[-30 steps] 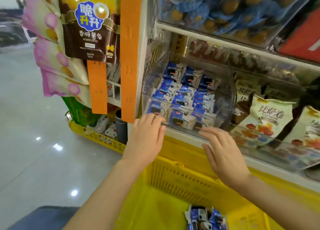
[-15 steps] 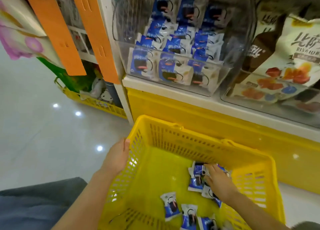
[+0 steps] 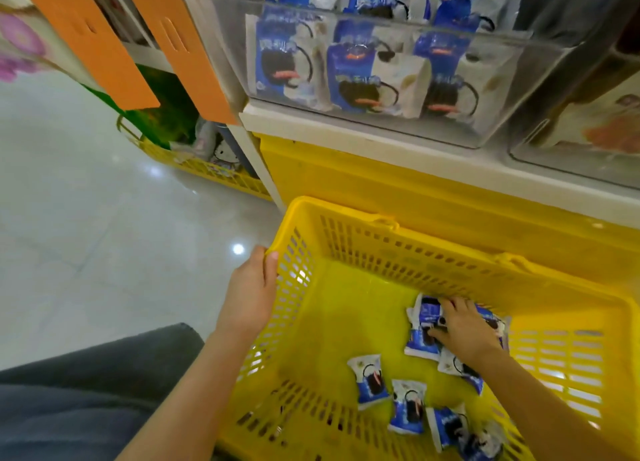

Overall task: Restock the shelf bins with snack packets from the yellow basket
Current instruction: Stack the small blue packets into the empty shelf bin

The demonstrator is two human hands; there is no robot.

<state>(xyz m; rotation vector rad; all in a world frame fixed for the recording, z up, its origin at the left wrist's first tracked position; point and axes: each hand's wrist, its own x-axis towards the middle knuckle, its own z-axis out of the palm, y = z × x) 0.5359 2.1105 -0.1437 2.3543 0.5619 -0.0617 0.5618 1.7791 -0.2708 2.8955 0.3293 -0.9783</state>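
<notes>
My left hand (image 3: 252, 289) is gripping the basket (image 3: 398, 227) rim, thumb on top. My right hand (image 3: 464, 332) is curling its fingers over packets (image 3: 423, 339) lying by the basket's far wall. I am judging them light, soft and slippery: pinch several by their crimped edges.

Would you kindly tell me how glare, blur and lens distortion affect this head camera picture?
Head view: lights glare as bright spots on the glossy floor; head view: the clear bin front is hazy with reflections, softening the packets behind; head view: the wide lens tilts and bows the shelf edge; loose packets in the basket near the right hand are legible, slightly soft.
</notes>
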